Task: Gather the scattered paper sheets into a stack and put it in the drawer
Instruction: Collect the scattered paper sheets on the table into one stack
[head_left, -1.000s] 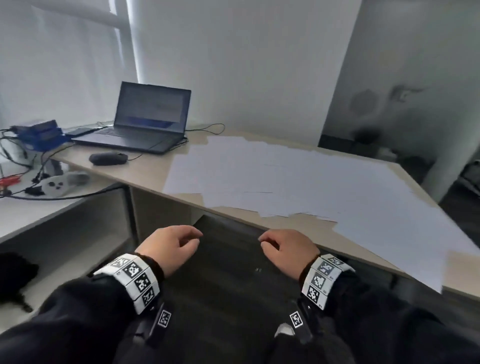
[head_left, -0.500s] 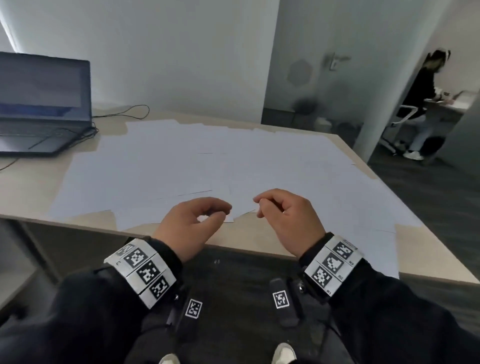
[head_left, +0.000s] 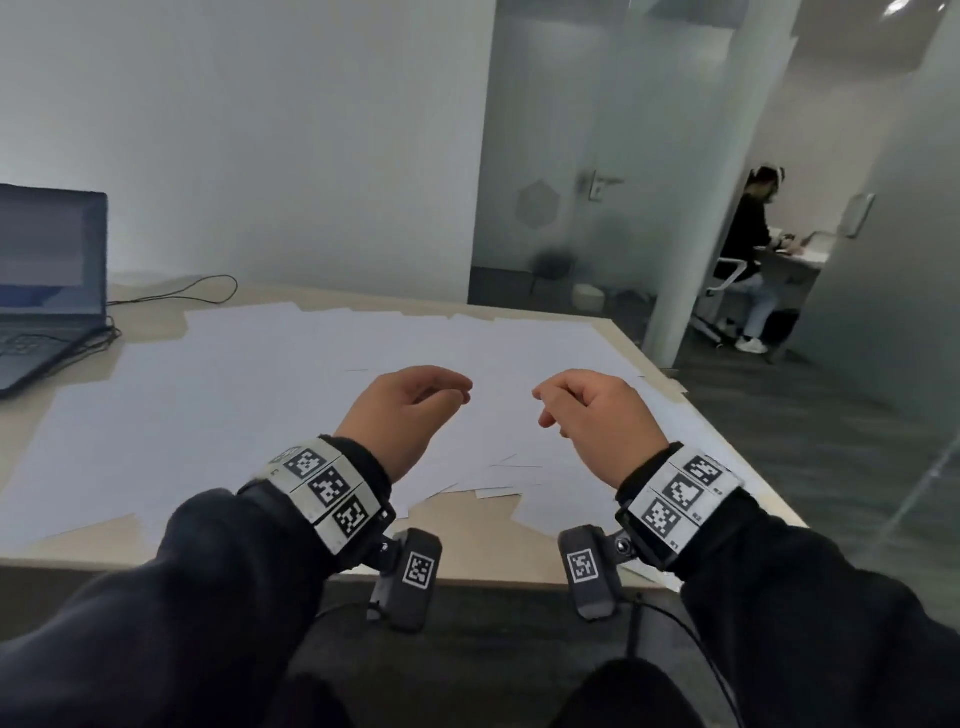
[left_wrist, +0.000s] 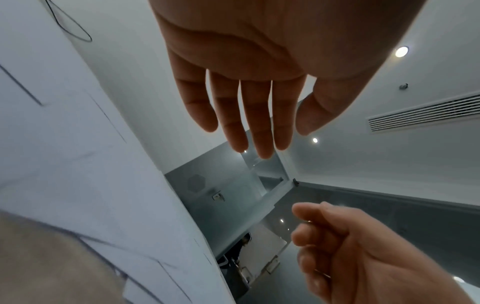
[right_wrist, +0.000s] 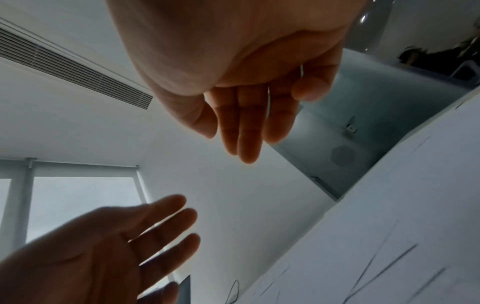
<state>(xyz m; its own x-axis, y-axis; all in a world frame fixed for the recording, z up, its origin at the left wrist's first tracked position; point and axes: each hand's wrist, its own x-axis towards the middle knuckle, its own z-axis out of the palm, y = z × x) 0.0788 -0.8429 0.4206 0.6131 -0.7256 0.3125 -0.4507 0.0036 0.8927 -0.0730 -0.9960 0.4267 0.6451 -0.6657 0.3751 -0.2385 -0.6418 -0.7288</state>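
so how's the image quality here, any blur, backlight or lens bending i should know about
Head view: sharp and evenly lit, paper sheets pale and low-contrast, their edges hard to trace; wide-angle lens bends the desk edges. Left wrist view: left hand dim against the bright ceiling, right hand soft. Right wrist view: both hands backlit, the left blurred, paper edges smeared.

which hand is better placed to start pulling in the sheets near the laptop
Left. The left hand hovers open over the paper sheets on the laptop side; the right hand, also empty, hangs nearer the desk's opposite edge.
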